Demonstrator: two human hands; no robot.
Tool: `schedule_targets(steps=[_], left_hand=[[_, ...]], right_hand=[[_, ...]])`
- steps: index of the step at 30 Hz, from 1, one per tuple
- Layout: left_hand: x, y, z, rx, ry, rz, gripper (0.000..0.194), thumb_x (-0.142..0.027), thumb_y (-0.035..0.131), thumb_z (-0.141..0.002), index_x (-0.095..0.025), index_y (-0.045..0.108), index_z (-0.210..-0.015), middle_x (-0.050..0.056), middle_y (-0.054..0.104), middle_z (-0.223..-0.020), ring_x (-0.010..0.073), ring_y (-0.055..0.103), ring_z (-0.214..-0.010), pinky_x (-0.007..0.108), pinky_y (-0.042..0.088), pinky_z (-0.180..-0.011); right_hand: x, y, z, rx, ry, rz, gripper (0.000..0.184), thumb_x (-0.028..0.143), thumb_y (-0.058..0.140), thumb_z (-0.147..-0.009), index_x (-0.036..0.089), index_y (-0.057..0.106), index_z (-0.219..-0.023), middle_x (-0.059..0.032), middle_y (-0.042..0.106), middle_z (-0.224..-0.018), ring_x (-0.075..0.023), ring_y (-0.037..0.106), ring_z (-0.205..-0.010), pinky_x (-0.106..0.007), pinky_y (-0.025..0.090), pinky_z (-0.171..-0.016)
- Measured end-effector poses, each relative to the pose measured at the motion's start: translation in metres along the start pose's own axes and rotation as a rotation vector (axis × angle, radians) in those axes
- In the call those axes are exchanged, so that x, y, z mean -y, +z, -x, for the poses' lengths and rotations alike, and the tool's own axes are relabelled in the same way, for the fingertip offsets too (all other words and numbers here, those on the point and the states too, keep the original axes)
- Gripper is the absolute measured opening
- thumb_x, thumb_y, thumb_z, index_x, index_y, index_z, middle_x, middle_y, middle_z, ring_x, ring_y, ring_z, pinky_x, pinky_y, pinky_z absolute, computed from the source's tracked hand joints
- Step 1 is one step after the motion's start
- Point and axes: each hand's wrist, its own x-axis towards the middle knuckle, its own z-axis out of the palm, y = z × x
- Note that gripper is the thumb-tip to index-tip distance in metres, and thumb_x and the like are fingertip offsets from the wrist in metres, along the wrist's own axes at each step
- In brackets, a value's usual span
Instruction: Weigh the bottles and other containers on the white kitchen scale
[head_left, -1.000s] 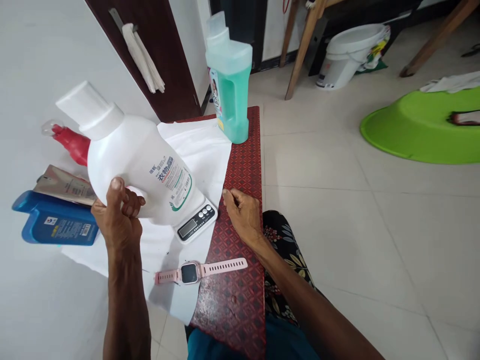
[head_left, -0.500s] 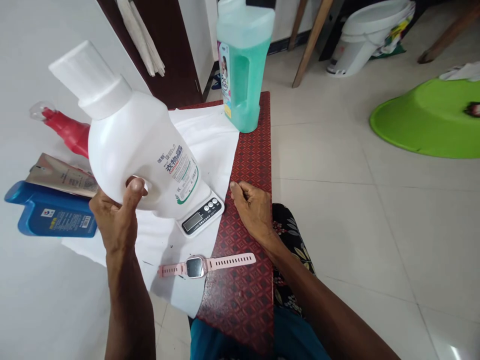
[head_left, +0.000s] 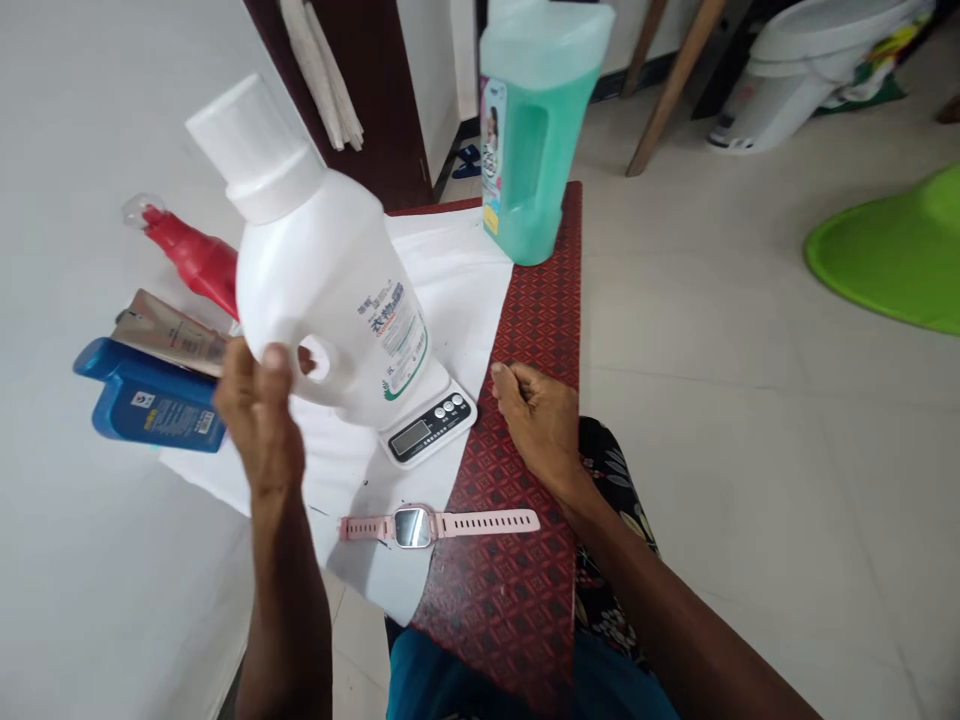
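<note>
A large white laundry detergent bottle [head_left: 330, 270] with a white cap stands on a small white digital scale [head_left: 431, 428]. My left hand [head_left: 262, 410] is at the bottle's handle, slightly blurred. Its thumb is raised off the grip, and a bit of finger shows through the handle hole. The fingers look loosened, partly hidden behind the bottle. My right hand [head_left: 540, 420] rests on the red patterned table [head_left: 510, 590], fingers curled into a loose fist with nothing visible in it. A pink-strapped smartwatch [head_left: 412, 527] lies in front of the scale.
A green liquid bottle [head_left: 536, 140] stands at the table's far end. To the left are a red bottle [head_left: 199, 260], a beige tube [head_left: 169, 335] and a blue bottle [head_left: 157, 400]. White cloth [head_left: 442, 260] covers part of the table. A white bucket [head_left: 787, 90] stands on the floor.
My left hand has loosened on the bottle's handle, its thumb drawn back from the hole. The whole view has shifted, so things appear farther right. My right hand keeps its place on the table.
</note>
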Motion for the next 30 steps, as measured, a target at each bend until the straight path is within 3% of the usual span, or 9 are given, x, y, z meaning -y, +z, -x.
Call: schedule_targets(steps=[2, 5, 8, 11, 16, 23, 26, 30], left_hand=[[-0.004, 0.019, 0.006, -0.023, -0.097, 0.128, 0.055, -0.072, 0.073, -0.090, -0.022, 0.062, -0.070, 0.000, 0.060, -0.063, 0.0163, 0.057, -0.061, 0.034, 0.053, -0.067], [-0.005, 0.041, 0.005, -0.173, -0.224, 0.254, 0.055, -0.068, 0.082, -0.082, -0.024, 0.053, -0.065, -0.005, 0.045, -0.053, 0.0111, 0.042, -0.048, 0.029, 0.042, -0.051], [0.000, 0.042, -0.003, -0.304, -0.295, 0.295, 0.055, -0.067, 0.083, -0.078, -0.024, 0.051, -0.066, -0.006, 0.043, -0.054, 0.0098, 0.038, -0.047, 0.028, 0.037, -0.047], [0.007, 0.021, -0.007, -0.399, -0.321, 0.277, 0.056, -0.067, 0.084, -0.073, -0.025, 0.047, -0.067, -0.007, 0.040, -0.053, 0.0100, 0.038, -0.047, 0.028, 0.034, -0.045], [0.024, -0.032, -0.003, -0.574, -0.254, 0.123, 0.057, -0.066, 0.082, -0.072, -0.025, 0.043, -0.064, -0.008, 0.036, -0.053, 0.0104, 0.037, -0.046, 0.027, 0.032, -0.045], [0.064, -0.098, -0.004, -0.787, -0.239, -0.026, 0.053, -0.058, 0.084, -0.066, -0.025, 0.043, -0.058, -0.007, 0.036, -0.049, 0.0104, 0.032, -0.047, 0.030, 0.033, -0.046], [0.083, -0.114, -0.007, -0.812, -0.272, -0.065, 0.049, -0.056, 0.086, -0.062, -0.025, 0.047, -0.059, -0.006, 0.038, -0.050, 0.0120, 0.034, -0.049, 0.032, 0.034, -0.047], [0.103, -0.123, -0.014, -0.858, -0.276, -0.083, 0.049, -0.058, 0.082, -0.062, -0.025, 0.045, -0.058, -0.005, 0.036, -0.052, 0.0130, 0.035, -0.050, 0.033, 0.034, -0.047]], right_hand=[[-0.002, 0.000, 0.001, 0.006, 0.004, -0.003, 0.048, 0.054, 0.051, -0.104, 0.024, 0.056, -0.066, 0.0021, 0.053, -0.058, -0.0150, 0.046, -0.056, -0.033, 0.033, -0.063], [-0.005, 0.001, 0.003, -0.003, 0.012, 0.011, 0.048, 0.057, 0.051, -0.102, 0.025, 0.059, -0.067, -0.0003, 0.059, -0.061, -0.0174, 0.052, -0.058, -0.034, 0.035, -0.064], [-0.005, 0.001, 0.003, -0.017, 0.022, 0.031, 0.048, 0.058, 0.051, -0.102, 0.025, 0.060, -0.068, -0.0020, 0.063, -0.062, -0.0190, 0.057, -0.059, -0.034, 0.037, -0.065], [-0.005, 0.001, 0.003, -0.011, 0.023, 0.047, 0.049, 0.058, 0.051, -0.101, 0.025, 0.061, -0.067, -0.0023, 0.064, -0.061, -0.0198, 0.058, -0.059, -0.035, 0.037, -0.066], [-0.004, 0.001, 0.002, -0.003, 0.005, 0.052, 0.049, 0.059, 0.051, -0.101, 0.025, 0.061, -0.067, -0.0021, 0.064, -0.060, -0.0206, 0.061, -0.059, -0.036, 0.040, -0.068], [-0.002, 0.001, 0.000, 0.004, -0.008, 0.059, 0.051, 0.060, 0.052, -0.101, 0.025, 0.062, -0.066, -0.0034, 0.066, -0.061, -0.0208, 0.061, -0.060, -0.035, 0.042, -0.066], [-0.002, 0.001, 0.000, -0.003, -0.015, 0.058, 0.051, 0.061, 0.053, -0.102, 0.025, 0.062, -0.066, -0.0028, 0.064, -0.059, -0.0203, 0.060, -0.059, -0.035, 0.041, -0.064], [-0.002, 0.002, 0.001, -0.003, -0.016, 0.072, 0.053, 0.063, 0.052, -0.102, 0.025, 0.063, -0.066, -0.0025, 0.064, -0.059, -0.0197, 0.059, -0.058, -0.034, 0.041, -0.063]])
